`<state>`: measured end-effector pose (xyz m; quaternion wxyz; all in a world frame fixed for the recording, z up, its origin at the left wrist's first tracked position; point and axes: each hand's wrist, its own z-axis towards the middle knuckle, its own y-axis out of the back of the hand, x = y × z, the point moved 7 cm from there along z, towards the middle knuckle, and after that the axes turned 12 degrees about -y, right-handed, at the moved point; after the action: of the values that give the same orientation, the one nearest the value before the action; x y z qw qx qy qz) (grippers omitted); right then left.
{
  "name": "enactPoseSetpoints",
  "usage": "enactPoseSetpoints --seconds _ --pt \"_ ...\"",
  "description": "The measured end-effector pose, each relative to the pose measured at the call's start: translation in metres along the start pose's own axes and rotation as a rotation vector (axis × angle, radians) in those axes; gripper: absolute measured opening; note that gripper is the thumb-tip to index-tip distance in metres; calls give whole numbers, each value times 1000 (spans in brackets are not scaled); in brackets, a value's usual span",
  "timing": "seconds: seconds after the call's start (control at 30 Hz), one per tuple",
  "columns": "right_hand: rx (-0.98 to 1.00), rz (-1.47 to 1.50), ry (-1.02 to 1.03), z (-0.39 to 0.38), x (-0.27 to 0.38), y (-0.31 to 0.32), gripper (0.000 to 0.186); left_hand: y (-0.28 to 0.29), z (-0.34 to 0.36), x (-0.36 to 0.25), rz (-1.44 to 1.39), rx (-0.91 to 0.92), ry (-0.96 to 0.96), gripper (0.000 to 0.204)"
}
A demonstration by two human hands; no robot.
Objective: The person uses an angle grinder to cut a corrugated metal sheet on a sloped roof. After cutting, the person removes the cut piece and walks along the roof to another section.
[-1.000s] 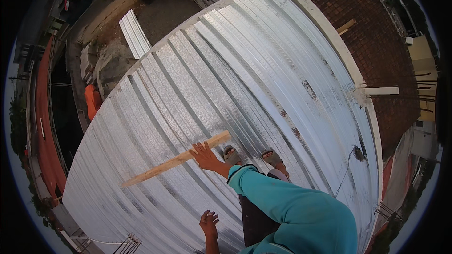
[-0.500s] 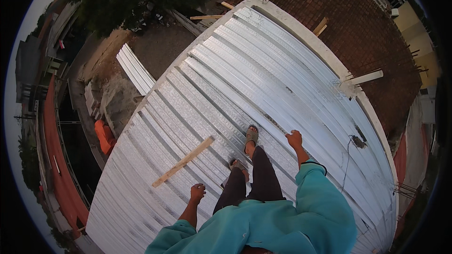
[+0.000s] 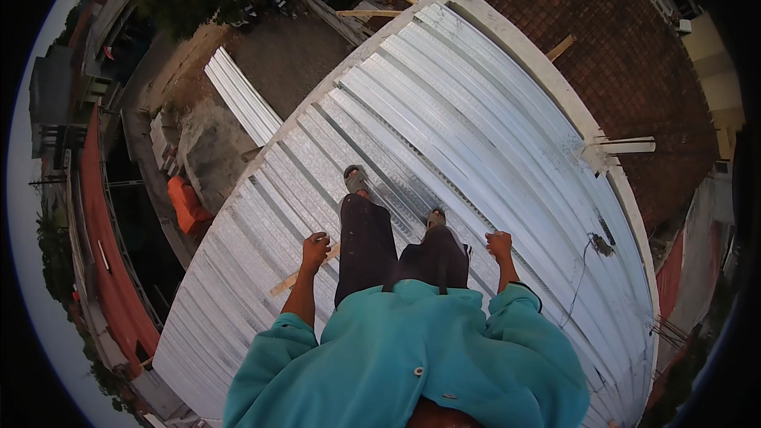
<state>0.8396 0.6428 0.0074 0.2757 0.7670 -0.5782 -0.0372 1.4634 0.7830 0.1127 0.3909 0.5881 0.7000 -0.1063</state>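
The person is standing upright on a big shiny corrugated metal roof point(image 3: 476, 111), silver ribbed sheets running away from the camera toward a pale edge strip. Looking straight down you get the teal long-sleeved shirt point(image 3: 412, 357), dark trousers point(image 3: 372, 238) and grey sandals, one foot point(image 3: 355, 180) stepped ahead of the other point(image 3: 435, 218).

The left hand point(image 3: 315, 250) hangs by the left thigh, fingers curled into a loose fist, nothing in it. Right below and beside it in the picture lies a long pale wooden batten point(image 3: 297, 276), flat on the ribs and running diagonally. The forearm covers part of it, so only a short stretch shows. The hand looks to be in the air above it rather than touching, though from this angle you can't be fully sure.

The right hand point(image 3: 499, 245) is out to the right of the other leg, also curled shut and empty, hovering over bare sheet metal.

A thin dark cable point(image 3: 583, 277) trails across the roof over on the right, near the edge. Beyond that edge is a brown tiled roof point(image 3: 634, 55). Off the left edge, way down below, there's a stack of spare corrugated sheets point(image 3: 242, 99) and an orange thing point(image 3: 189, 204) on the ground.
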Motion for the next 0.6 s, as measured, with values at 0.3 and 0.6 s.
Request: enactPoseSetpoints --seconds 0.3,0.6 --pt "-74 383 -6 -53 151 -95 20 139 182 -52 113 208 71 38" --pt "46 462 -18 -104 256 -207 27 261 354 -277 79 24 -358 41"
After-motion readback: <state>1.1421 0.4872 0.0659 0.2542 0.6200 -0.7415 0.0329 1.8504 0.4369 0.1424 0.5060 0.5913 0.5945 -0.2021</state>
